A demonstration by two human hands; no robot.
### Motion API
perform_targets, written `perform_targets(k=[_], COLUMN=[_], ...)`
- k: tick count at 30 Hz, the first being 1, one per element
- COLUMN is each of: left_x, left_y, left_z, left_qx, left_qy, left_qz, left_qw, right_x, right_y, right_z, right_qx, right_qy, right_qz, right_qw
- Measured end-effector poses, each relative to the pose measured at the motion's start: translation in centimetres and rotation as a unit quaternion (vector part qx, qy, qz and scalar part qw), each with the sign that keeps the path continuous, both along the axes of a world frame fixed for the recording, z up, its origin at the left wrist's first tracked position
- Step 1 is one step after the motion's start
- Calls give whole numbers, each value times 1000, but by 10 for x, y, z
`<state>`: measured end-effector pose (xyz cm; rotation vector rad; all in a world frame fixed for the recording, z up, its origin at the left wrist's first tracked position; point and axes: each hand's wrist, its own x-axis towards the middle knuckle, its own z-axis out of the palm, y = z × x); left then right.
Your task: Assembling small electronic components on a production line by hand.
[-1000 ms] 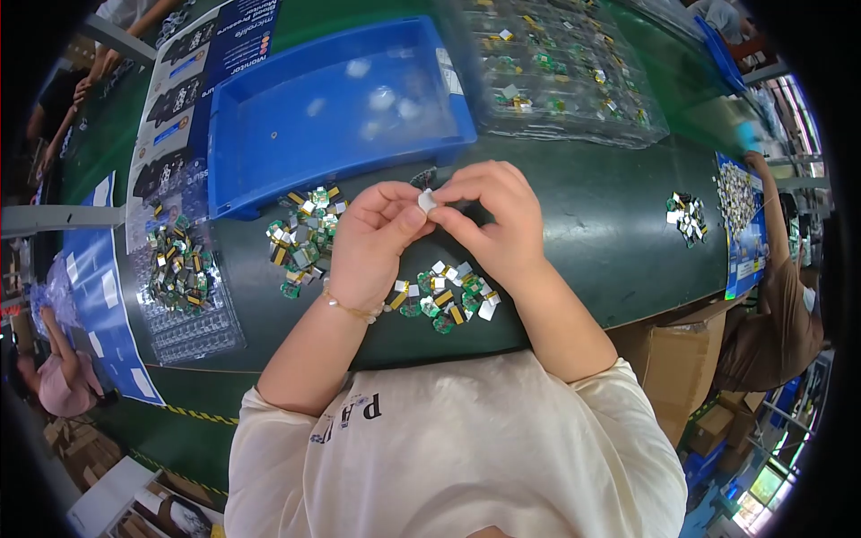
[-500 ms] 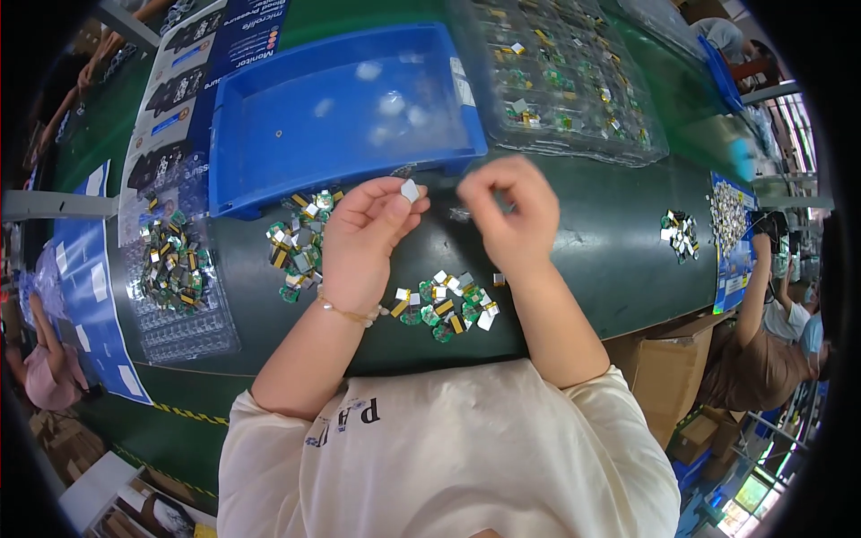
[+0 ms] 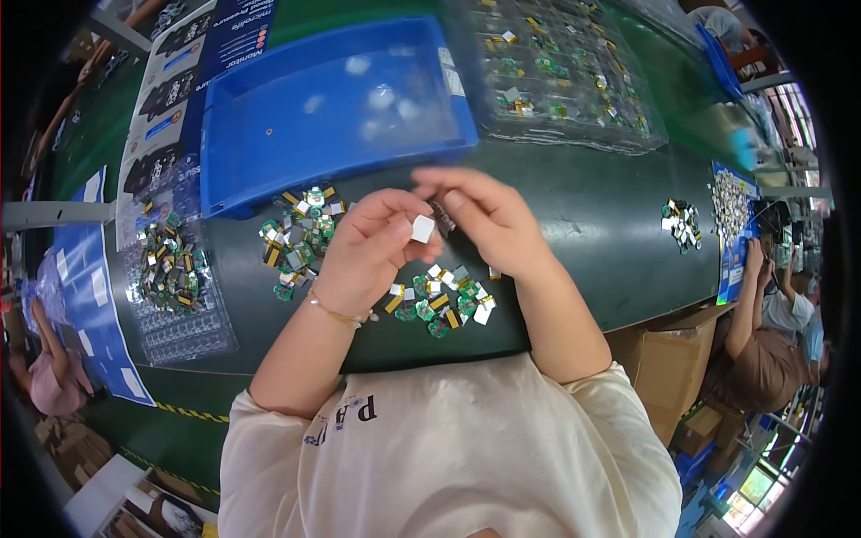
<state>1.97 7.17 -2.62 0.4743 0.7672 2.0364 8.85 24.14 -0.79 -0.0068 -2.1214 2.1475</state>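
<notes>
My left hand (image 3: 365, 248) is closed in a pinch on a small white square piece (image 3: 422, 229), held above the table. Close beside it, my right hand (image 3: 491, 220) reaches in with curved fingers, their tips smeared by motion; whether they grip anything cannot be made out. Between the hands, a small silvery item (image 3: 443, 218) shows in part. Below them lies a loose pile of small green circuit boards with white and gold parts (image 3: 439, 300). Another such pile (image 3: 300, 235) sits left of my left hand, partly hidden behind it.
A blue bin (image 3: 336, 108) stands beyond my hands. Stacked clear trays of boards (image 3: 565, 72) are at far right. More boards lie on a clear tray (image 3: 170, 269) at left; a small heap (image 3: 682, 224) and a cardboard box (image 3: 668, 372) are at right. Other people work nearby.
My right hand has moved left and down, close to my left hand. The left hand has come slightly nearer with the white piece, whose flat face shows more fully.
</notes>
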Motion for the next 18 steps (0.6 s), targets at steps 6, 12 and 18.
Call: perform_targets(k=[6, 12, 18], left_x=[-2, -6, 5], left_y=[3, 5, 10], left_z=[3, 2, 6], left_qx=[-30, -109, -170], left_qy=[-22, 19, 49], left_qz=[41, 82, 105], left_qw=[998, 990, 979], right_x=[-1, 1, 4], right_y=[7, 7, 3], right_z=[-8, -1, 1], right_qx=[-25, -148, -80], right_qy=[-11, -107, -113], right_qz=[12, -19, -78], right_qw=[1000, 983, 987])
